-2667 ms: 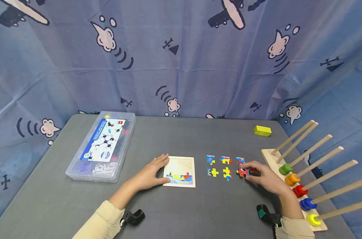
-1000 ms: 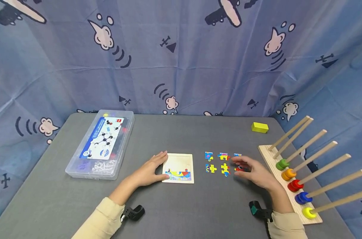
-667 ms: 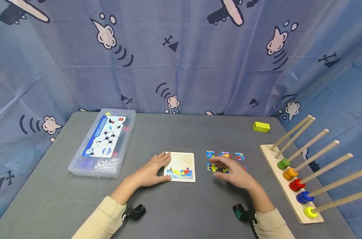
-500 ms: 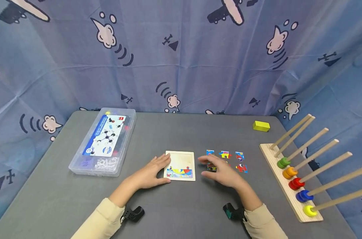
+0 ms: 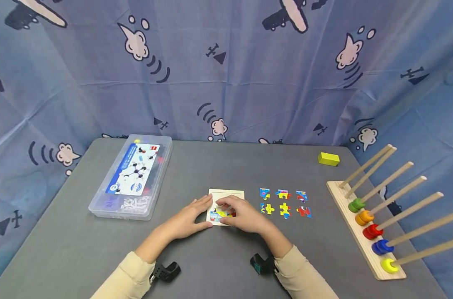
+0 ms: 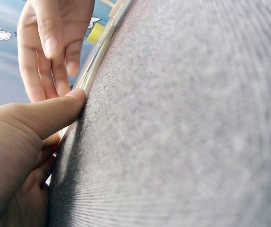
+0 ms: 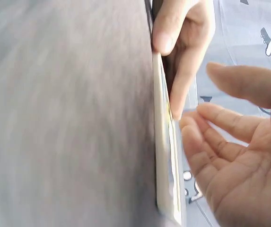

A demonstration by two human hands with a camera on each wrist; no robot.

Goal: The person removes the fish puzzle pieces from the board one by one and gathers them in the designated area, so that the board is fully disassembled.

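A shallow wooden puzzle tray point(image 5: 226, 192) lies on the table, its near half filled with colourful picture pieces. My left hand point(image 5: 184, 218) rests along its left side with fairly straight fingers; the thumb point(image 6: 62, 111) touches the tray's edge in the left wrist view. Over the right part of the tray hovers my right hand point(image 5: 245, 216), which covers some of the picture. Its fingers point(image 7: 196, 146) are relaxed and apart from the thumb, with nothing between them. Loose jigsaw pieces point(image 5: 285, 210) lie in two rows to the right, among them a red one point(image 5: 304, 211).
A clear plastic box point(image 5: 157, 182) with a molecule-model label stands at the left. Along the right edge is a wooden peg rack point(image 5: 336, 189) with upright rods and coloured rings. A yellow block point(image 5: 328, 159) sits at the back right. A patterned curtain hangs behind.
My right hand has let go of the red jigsaw piece in the right-hand group and moved left, over the puzzle tray. My left hand has stayed at the tray's left side.
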